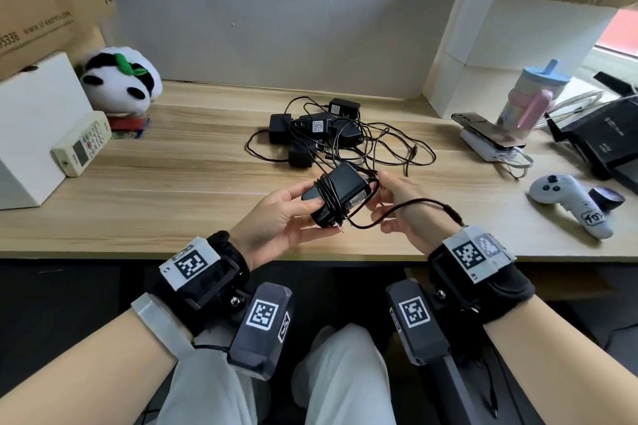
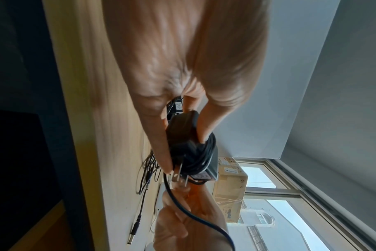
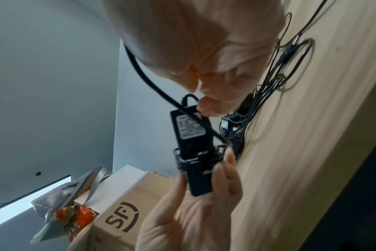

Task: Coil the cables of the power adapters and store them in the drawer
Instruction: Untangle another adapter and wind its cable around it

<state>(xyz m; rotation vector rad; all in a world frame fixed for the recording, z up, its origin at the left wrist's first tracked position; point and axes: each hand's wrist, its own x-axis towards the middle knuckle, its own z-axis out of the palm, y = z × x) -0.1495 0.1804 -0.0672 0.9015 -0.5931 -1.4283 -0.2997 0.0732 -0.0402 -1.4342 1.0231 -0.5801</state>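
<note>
My left hand point(image 1: 297, 205) grips a black power adapter point(image 1: 340, 191) above the desk's front edge, and its cable is wound several times round the body. In the left wrist view my fingers point(image 2: 204, 122) clamp the adapter point(image 2: 182, 135) with its metal prongs pointing down. My right hand point(image 1: 397, 203) is at the adapter's right end and holds the loose cable point(image 1: 414, 205), which loops out to a barrel plug point(image 1: 453, 212). The right wrist view shows the label side of the adapter point(image 3: 191, 132) and the cable point(image 3: 148, 79) running under my palm. Several more adapters point(image 1: 316, 129) lie tangled on the desk point(image 1: 172, 203). No drawer is in view.
A panda plush point(image 1: 121, 83), white box point(image 1: 34, 124) and remote point(image 1: 83, 145) stand at the left. At the right are a phone on a power bank point(image 1: 490, 138), a cup point(image 1: 531, 93), a white controller point(image 1: 569, 200) and a black router point(image 1: 607, 141).
</note>
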